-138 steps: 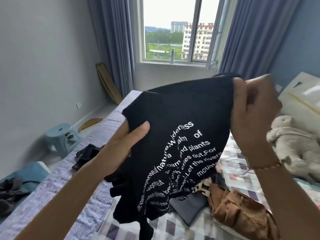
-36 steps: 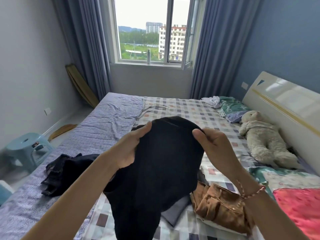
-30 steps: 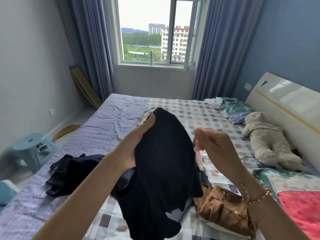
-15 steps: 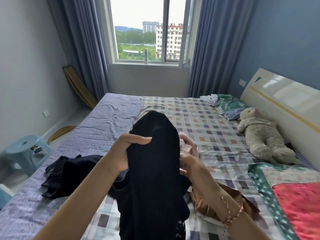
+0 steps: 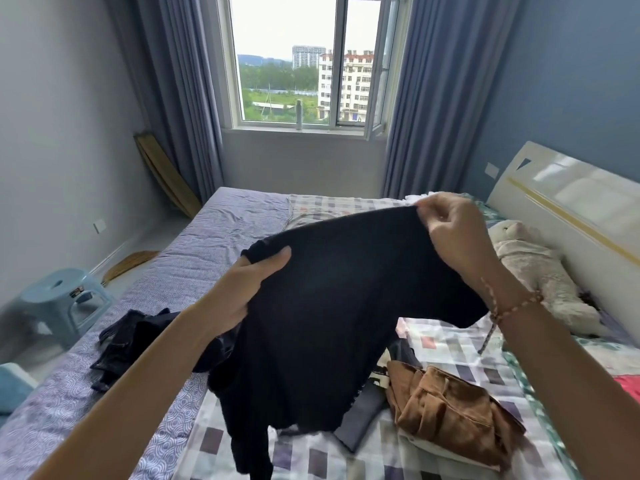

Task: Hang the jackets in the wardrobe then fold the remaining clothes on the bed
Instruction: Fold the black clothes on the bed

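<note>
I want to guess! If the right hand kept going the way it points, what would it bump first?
The black T-shirt, whose edge it pinches. Beyond that, the right hand's way looks free above the bed, though depth is unclear.

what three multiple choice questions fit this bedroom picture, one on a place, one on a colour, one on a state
1. Where does the brown garment lie?
A. on the windowsill
B. on the bed
C. on the floor

2. What colour is the top held up over the bed?
A. black
B. red
C. white

3. What is the right hand doing?
A. resting flat on the bed
B. hanging free
C. pinching the top's upper edge

Answers:
1 B: it lies crumpled on the bed, in the near right part of the view.
2 A: the held cloth is plain black.
3 C: its fingers are curled on the raised edge, while the left hand grips the other side.
</note>
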Tool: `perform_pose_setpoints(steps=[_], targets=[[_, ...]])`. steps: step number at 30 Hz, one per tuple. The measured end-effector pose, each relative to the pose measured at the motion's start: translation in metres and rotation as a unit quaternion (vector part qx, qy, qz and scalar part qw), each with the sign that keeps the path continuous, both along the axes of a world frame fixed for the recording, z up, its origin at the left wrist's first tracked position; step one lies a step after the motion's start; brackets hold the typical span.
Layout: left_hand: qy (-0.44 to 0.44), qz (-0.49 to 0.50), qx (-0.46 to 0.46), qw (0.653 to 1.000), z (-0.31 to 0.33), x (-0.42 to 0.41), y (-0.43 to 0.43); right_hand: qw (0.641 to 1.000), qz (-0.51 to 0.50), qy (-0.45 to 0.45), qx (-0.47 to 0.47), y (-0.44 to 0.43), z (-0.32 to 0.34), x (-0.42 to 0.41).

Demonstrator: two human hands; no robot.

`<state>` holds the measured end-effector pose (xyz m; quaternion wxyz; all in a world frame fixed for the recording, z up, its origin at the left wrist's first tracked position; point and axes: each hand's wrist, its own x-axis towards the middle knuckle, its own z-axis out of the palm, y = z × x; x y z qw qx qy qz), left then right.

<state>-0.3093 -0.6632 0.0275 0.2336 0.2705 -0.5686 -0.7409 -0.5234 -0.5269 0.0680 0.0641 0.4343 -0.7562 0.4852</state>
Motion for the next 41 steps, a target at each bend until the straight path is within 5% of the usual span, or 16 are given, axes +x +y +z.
perform_pose_setpoints(steps=[2,5,10,15,17,20,24,27,31,34,38,41], targets=[[0.042,-0.051,0.053,0.996,0.007,-0.002,0.004,0.978,0.160,-0.127,0.042,-0.007,0.004,0.014],[0.031,-0.094,0.011,0.995,0.011,-0.017,0.014,0.929,0.287,-0.127,0.197,-0.023,-0.013,0.041],[-0.007,0.037,-0.095,0.995,0.004,-0.023,0.008,0.933,0.257,-0.058,0.245,-0.039,-0.034,0.055],[0.095,-0.003,-0.003,0.996,-0.015,0.002,0.006,0.945,0.271,-0.032,0.181,-0.042,-0.013,0.058],[0.006,-0.055,-0.143,0.988,-0.036,0.015,0.008,0.961,0.246,-0.060,0.110,-0.040,-0.004,0.050],[-0.194,-0.187,-0.340,0.901,-0.076,0.038,0.009,0.967,0.212,-0.144,0.015,-0.031,0.011,0.031],[-0.134,-0.072,-0.405,0.901,-0.079,0.058,-0.004,0.959,0.228,-0.166,0.026,-0.013,0.020,0.011],[-0.056,0.045,-0.406,0.911,-0.069,0.065,-0.022,0.907,0.298,-0.274,0.113,0.009,0.014,-0.004],[-0.029,0.175,-0.481,0.858,-0.050,0.058,-0.032,0.848,0.336,-0.254,0.320,0.026,-0.011,-0.005],[-0.050,0.254,-0.451,0.854,-0.047,0.043,-0.044,0.784,0.405,-0.313,0.351,0.027,-0.026,0.007],[-0.204,0.227,-0.410,0.860,-0.082,0.020,-0.058,0.705,0.522,-0.347,0.332,0.024,-0.024,0.014],[-0.198,0.152,-0.477,0.842,-0.093,0.023,-0.052,0.633,0.554,-0.360,0.404,0.018,-0.028,0.019]])
